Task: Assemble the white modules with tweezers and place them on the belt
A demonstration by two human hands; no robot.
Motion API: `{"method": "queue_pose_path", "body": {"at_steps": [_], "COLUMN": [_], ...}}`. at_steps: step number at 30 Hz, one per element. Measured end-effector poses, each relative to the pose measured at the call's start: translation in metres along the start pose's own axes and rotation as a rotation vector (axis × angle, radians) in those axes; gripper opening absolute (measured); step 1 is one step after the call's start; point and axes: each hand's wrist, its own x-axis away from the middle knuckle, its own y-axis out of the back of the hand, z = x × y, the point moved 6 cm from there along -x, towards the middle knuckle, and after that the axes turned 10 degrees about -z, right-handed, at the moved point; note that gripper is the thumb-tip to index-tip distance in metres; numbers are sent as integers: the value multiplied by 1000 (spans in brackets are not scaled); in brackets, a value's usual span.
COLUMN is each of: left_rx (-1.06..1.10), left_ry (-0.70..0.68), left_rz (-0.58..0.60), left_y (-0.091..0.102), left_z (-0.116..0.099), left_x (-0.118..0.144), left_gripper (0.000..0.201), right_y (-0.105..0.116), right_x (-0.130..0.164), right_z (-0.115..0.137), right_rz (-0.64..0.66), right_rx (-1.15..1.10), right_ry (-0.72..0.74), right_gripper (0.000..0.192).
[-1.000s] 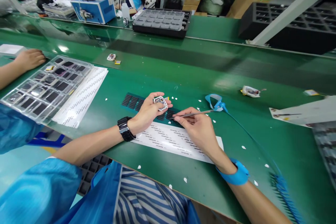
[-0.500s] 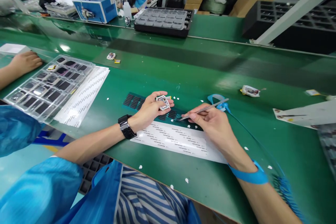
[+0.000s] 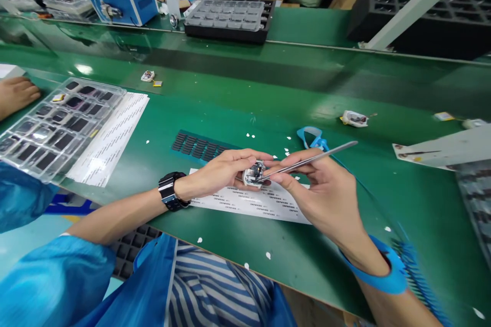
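1. Small white-framed part, pinched in the fingertips of the left hand, raised just above the white label sheet on the green surface.
2. Left grip clamped on the part; black watch on that wrist.
3. Metal tweezers clamped in the right hand, tips touching the part; blue wrist strap on that arm.
4. Sheet of dark pads just behind the hands.
5. Clear tray of dark pieces to the left, a co-worker's hand beside it.
6. Black tray and blue box at the far edge.
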Motion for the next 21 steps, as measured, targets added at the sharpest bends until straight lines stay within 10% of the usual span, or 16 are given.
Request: {"method": "queue_pose_path", "body": {"at_steps": [21], "left_rx": [-45], "left_ry": [-8], "left_rz": [-11], "left_y": [-1], "left_z": [1], "left_x": [1], "left_gripper": [28], "right_y": [0], "right_x": [1], "right_z": [6], "right_rz": [50], "right_rx": [71], "right_ry": [61], "right_gripper": [15]}}
